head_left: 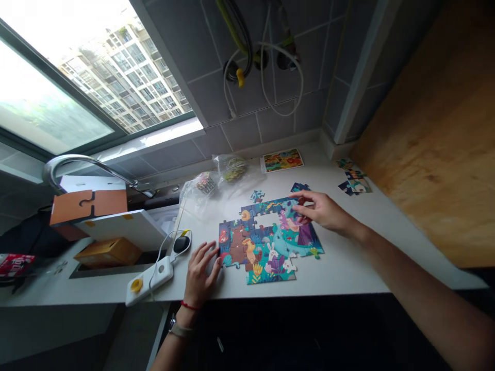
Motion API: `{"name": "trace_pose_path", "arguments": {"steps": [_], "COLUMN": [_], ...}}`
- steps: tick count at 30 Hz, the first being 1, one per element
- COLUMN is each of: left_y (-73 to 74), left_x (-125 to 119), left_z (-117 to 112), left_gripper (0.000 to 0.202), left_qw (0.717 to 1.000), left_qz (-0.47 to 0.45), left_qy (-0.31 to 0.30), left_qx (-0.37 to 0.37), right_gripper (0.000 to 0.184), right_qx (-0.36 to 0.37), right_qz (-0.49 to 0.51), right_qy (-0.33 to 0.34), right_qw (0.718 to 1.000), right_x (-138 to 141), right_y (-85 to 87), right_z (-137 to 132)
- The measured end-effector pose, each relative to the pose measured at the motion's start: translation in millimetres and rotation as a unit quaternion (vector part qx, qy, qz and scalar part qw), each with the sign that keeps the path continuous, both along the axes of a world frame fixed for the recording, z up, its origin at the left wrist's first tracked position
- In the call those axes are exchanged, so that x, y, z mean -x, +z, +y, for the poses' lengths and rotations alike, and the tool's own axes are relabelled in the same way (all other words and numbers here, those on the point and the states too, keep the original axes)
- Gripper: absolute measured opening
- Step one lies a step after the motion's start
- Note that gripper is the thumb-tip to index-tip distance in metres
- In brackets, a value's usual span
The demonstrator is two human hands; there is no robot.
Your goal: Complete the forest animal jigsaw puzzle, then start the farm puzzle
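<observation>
Smooth white countertop (340, 270), knobby-edged puzzle (266, 242)

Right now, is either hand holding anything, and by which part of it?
Left hand: nothing, beside the puzzle. Right hand: over its upper right; any hold can't be told.

Single view from my head, facing forward and down: my bare left hand (201, 270) and bare right hand (324, 209) near, the white, flat countertop (344, 273) beneath, the grey, tiled wall (243, 126) beyond.

An oblong white power strip (161, 276) lies at the white counter's (344, 270) front edge, an arched chrome faucet (50, 169) farther back.
</observation>
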State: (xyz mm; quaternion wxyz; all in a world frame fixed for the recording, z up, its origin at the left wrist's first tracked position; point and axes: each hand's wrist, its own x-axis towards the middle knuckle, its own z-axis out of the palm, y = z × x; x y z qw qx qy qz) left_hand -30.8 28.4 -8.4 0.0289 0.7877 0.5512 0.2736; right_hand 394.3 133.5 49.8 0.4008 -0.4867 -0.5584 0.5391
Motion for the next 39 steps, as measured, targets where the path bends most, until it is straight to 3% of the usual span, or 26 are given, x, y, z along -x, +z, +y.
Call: {"name": "trace_pose_path", "arguments": {"steps": [3, 6, 11, 18, 27, 39], "left_y": [1.9, 3.0, 4.8, 8.2, 9.8, 9.1], "left_x": [-2, -3, -5, -5, -7, -6], "left_z": [-1, -2, -2, 0, 1, 0], "left_gripper": [0.024, 0.022, 0.02, 0.02, 0.019, 0.019], "left_qw": [1.0, 0.999, 0.999, 0.999, 0.999, 0.999], "left_qz": [-0.008, -0.021, -0.02, -0.007, 0.002, 0.013], "left_qy": [0.016, 0.031, 0.039, 0.034, 0.031, 0.029], "left_qx": [0.008, 0.007, 0.007, 0.011, 0.01, 0.011], "right_gripper": [0.047, 0.035, 0.027, 0.028, 0.03, 0.031], "right_qx": [-0.003, -0.059, -0.091, -0.031, 0.004, 0.0], "right_qz": [0.054, 0.016, -0.036, 0.03, 0.028, 0.077], "right_qy": [0.07, 0.059, 0.042, 0.033, 0.052, 0.058], "right_qw": [0.996, 0.996, 0.994, 0.999, 0.998, 0.995], "right_x": [53, 77, 70, 70, 71, 74], "right_y": [-12.6, -31.8, -46.6, -42.7, -42.1, -42.0], "right_z": [19, 19, 7, 8, 5, 3]}}
